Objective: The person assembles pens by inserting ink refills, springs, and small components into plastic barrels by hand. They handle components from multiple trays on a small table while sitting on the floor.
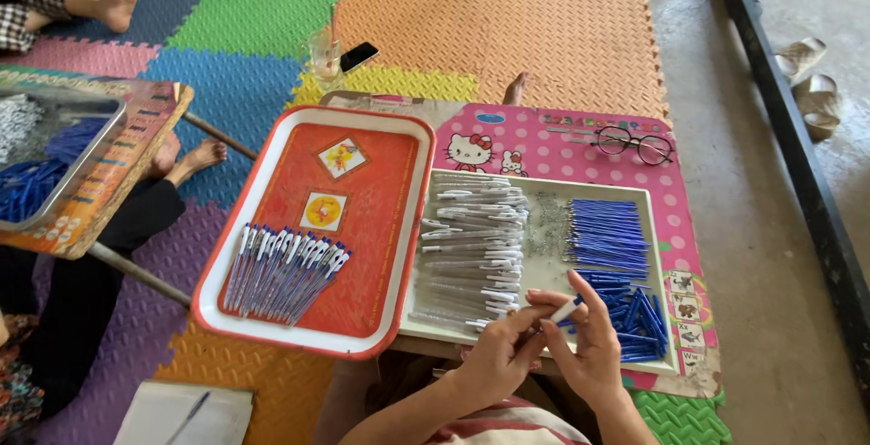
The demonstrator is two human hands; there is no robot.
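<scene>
- the left hand (494, 354) was curled around a slim white plastic pen barrel (564, 311), its fingers pinching the lower end, just above the near edge of the shallow white rectangular tray (544, 268).
- the right hand (594, 345) gripped the same pen barrel from the other side, thumb and forefinger closed on its upper end; both hands touched each other over the barrel.
- inside the white tray, a heap of white pen barrels (473, 246) lay at the left, a patch of small metal springs (546, 223) in the middle, and stacks of blue ink refills (607, 237) at the right, with more loose refills (634, 314) just beside the right hand.
- left of it, touching, sat a red rectangular tray with a white rim (362, 182); a row of finished white-and-blue pens (285, 268) lay near its front edge.
- both trays rested on a low pink table top printed with cartoons (544, 141), where a pair of dark-rimmed glasses (634, 144) lay near the far edge.
- on the coloured foam floor mat (471, 19) beyond stood a clear drinking glass (324, 53) beside a black phone (359, 55).
- another person's bare feet (195, 157) showed at the left, beside a second low table (118, 182).
</scene>
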